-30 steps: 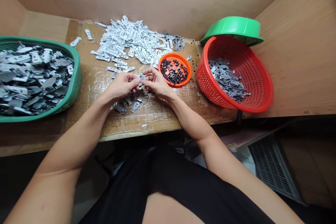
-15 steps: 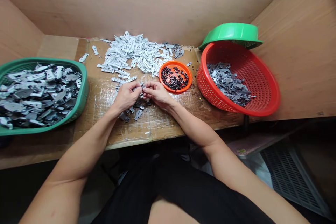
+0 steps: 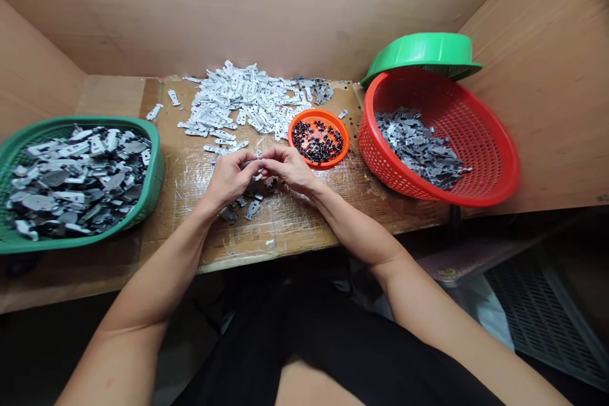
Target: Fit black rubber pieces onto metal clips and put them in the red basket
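My left hand [image 3: 231, 176] and my right hand [image 3: 289, 169] meet above the worktable, thumbs and fingertips pinched together. Between them is a small grey metal part [image 3: 246, 164], mostly covered by the fingers. Beneath and just in front of the hands lie several loose grey metal pieces [image 3: 254, 207]. Right behind them spreads a large heap of white metal clip-like pieces [image 3: 252, 98]. An orange dish [image 3: 346, 139] of small black parts [image 3: 316, 143] stands close to my right hand.
On the left is a green basket [image 3: 155, 171] full of assembled-looking metal pieces. A red basket [image 3: 495, 139] with grey metal plates stands at right, a bright green basket [image 3: 428, 49] behind it. Dark flat pieces [image 3: 316, 90] lie by the back wall [image 3: 285, 6].
My fingertips have drawn slightly closer together around the small part, which shows less now. The whole view has shifted a little; the baskets, dish and heap stay in place.
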